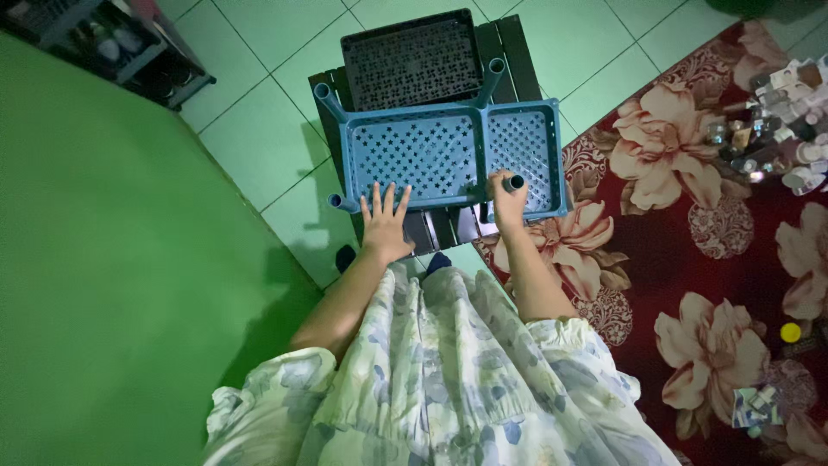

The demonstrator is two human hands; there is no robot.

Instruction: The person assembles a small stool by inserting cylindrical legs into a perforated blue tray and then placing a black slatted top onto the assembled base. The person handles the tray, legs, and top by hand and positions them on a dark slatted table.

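A blue perforated plastic shelf tray (448, 147) with two compartments and hollow tube legs at its corners lies on a small dark slatted table (509, 47). My left hand (385, 223) rests flat on the tray's near edge, fingers spread. My right hand (507, 200) is closed around a dark tube leg (514, 182) at the tray's near right side. A black perforated tray (412, 56) lies behind the blue one on the table.
A red carpet with large pale flowers (690, 216) covers the floor to the right, with several small bottles (776, 112) at its far edge and a yellow cap (790, 331). A green surface (112, 259) fills the left. A dark rack (112, 43) stands far left.
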